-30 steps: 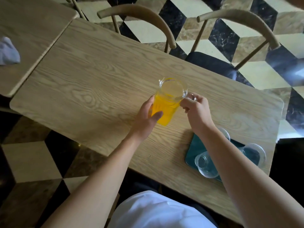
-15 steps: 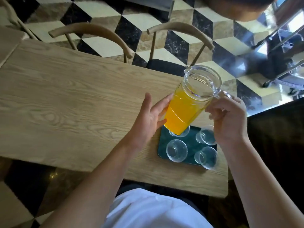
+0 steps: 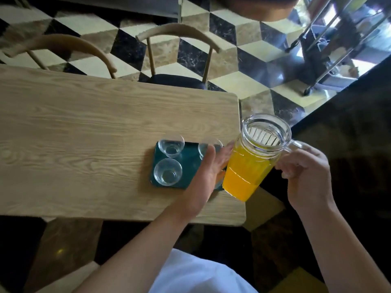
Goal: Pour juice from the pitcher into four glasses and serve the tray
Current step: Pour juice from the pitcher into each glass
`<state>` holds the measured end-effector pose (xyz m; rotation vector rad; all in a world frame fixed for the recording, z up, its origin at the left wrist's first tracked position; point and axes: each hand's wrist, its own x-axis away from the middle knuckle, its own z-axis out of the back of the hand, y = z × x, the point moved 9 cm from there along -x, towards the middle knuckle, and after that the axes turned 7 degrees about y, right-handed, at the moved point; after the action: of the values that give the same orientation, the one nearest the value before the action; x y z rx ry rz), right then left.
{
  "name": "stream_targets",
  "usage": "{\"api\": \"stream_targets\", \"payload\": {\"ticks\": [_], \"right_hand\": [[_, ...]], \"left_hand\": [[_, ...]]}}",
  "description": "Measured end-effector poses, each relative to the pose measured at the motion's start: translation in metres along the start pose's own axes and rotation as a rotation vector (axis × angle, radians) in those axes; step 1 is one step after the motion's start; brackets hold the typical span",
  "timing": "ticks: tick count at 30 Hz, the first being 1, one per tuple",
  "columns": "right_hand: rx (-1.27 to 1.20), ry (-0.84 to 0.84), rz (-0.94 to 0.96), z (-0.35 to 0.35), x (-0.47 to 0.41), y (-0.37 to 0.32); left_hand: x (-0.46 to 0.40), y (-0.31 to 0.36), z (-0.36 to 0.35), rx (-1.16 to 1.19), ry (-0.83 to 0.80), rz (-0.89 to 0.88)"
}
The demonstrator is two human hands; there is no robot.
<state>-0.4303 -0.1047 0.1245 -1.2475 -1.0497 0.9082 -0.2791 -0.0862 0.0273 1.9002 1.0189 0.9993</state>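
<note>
A clear glass pitcher (image 3: 251, 159) of orange juice hangs in the air over the table's right end, tilted a little to the left. My right hand (image 3: 306, 168) grips its handle. My left hand (image 3: 208, 172) rests flat against the pitcher's left side, fingers spread. Under them lies a dark green tray (image 3: 187, 159) with empty clear glasses: one at the back left (image 3: 171, 145), one at the front left (image 3: 167, 171), one at the back right (image 3: 206, 145) partly behind my fingers. The tray's right part is hidden by my hand and the pitcher.
The tray sits near the right end of a light wooden table (image 3: 84, 144). Two wooden chairs (image 3: 175, 58) stand at its far side on a checkered floor. A metal trolley (image 3: 330, 49) stands at the back right. A dark counter edge (image 3: 349, 115) runs along the right.
The pitcher has been lifted from the table's middle and carried right, over the tray. Both hands moved with it; my view has swung to the table's right end.
</note>
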Motion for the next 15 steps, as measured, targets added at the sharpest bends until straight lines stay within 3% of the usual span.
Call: {"api": "stream_targets", "payload": {"ticks": [11,15], "right_hand": [[0.186,-0.131,-0.136,0.042,0.025,0.083],[0.291,-0.147,-0.176,0.036,0.031,0.108]], "left_hand": [[0.022,-0.121,-0.023,0.154,0.400,0.109],[0.021,-0.154,-0.015,0.206,0.443,0.190]]}}
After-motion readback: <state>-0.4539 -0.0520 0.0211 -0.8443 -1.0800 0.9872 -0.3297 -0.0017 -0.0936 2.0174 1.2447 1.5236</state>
